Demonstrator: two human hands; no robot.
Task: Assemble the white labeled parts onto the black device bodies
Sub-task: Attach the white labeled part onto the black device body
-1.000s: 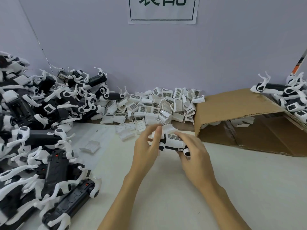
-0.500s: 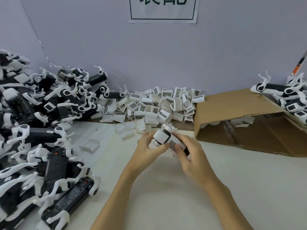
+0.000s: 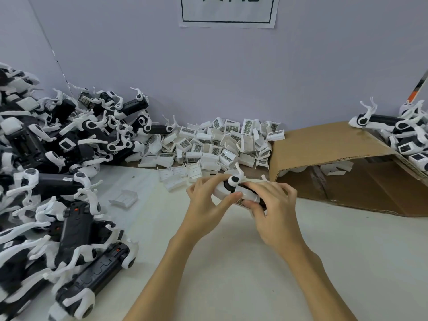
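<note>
Both hands hold one black-and-white device body (image 3: 234, 188) just above the table at centre. My left hand (image 3: 206, 205) grips its left end, thumb pressed on the white shell. My right hand (image 3: 273, 209) curls around its right end, covering most of the black body and the white labeled part, whose barcode edge (image 3: 240, 201) peeks out underneath. A heap of loose white labeled parts (image 3: 220, 144) lies against the wall behind. Black device bodies (image 3: 69, 158) with white arms are piled at the left.
A brown cardboard box (image 3: 335, 158) lies on its side at the right, with several finished devices (image 3: 403, 133) heaped above it. One loose white part (image 3: 124, 198) sits on the table left of my hands. A paper sign (image 3: 228, 10) hangs on the wall.
The device has been rolled over in my hands: the barcode label faced up a second ago and now faces down. Both hands stayed at the table's centre, shifting slightly right.
</note>
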